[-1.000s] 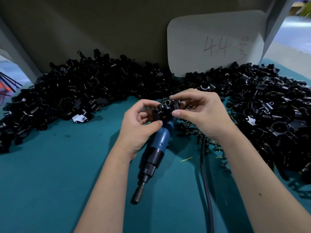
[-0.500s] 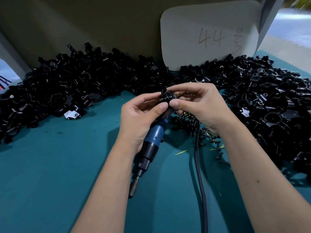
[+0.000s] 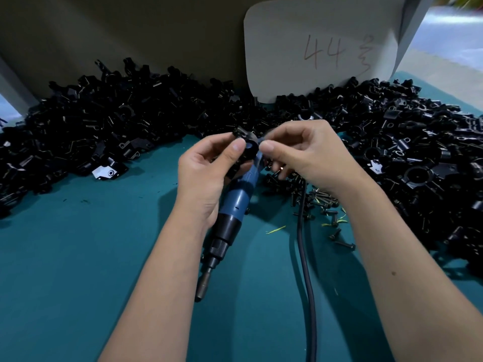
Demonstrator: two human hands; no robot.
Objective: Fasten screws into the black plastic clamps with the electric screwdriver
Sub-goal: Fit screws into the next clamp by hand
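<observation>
Over the teal bench point(image 3: 78, 270), my left hand point(image 3: 206, 173) grips one black plastic clamp point(image 3: 245, 142), thumb and curled fingers point(image 3: 238, 146) pinching it from the left. My right hand point(image 3: 308, 155) meets it from the other side, thumb and forefinger pinched at the clamp's right edge; whether they hold a screw there I cannot tell, since the spot is too small and shadowed. The electric screwdriver point(image 3: 235, 207), blue-bodied with a black collar, lies on the bench directly beneath both hands, its bit pointing toward me past my left wrist, its top end hidden under my left palm. Its black cable point(image 3: 304, 257) runs toward me just right of the tool. Loose screws point(image 3: 324, 202) are scattered on the bench under and just right of my right wrist. A heap of black clamps point(image 3: 104, 131) arcs beyond my fingers from far left to far right. Behind it leans a pale card point(image 3: 321, 48) marked "44".
</observation>
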